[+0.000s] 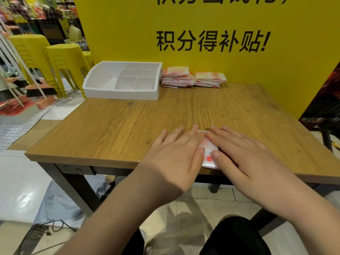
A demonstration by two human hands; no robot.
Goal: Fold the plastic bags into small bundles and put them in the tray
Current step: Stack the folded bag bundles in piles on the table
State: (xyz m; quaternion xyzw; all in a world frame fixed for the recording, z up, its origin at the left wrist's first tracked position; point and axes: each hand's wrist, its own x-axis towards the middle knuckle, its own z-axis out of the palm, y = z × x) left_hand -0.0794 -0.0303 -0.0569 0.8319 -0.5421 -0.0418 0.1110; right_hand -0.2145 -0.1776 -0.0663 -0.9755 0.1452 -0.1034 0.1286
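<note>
A white plastic bag with red print (208, 155) lies folded small near the front edge of the wooden table (117, 126). My left hand (176, 153) and my right hand (244, 153) both lie flat on it, fingers spread, pressing it down; only a strip of it shows between them. A white tray with several compartments (92, 87) stands at the back left of the table, with nothing visible in it. Two stacks of folded bags (177, 77) (210, 80) sit to its right against the yellow wall.
A yellow wall with black lettering (211, 41) closes the table's far side. Stacked yellow stools (60, 67) and brooms (31, 89) stand on the floor to the left. A dark panel (323, 100) leans at the right edge.
</note>
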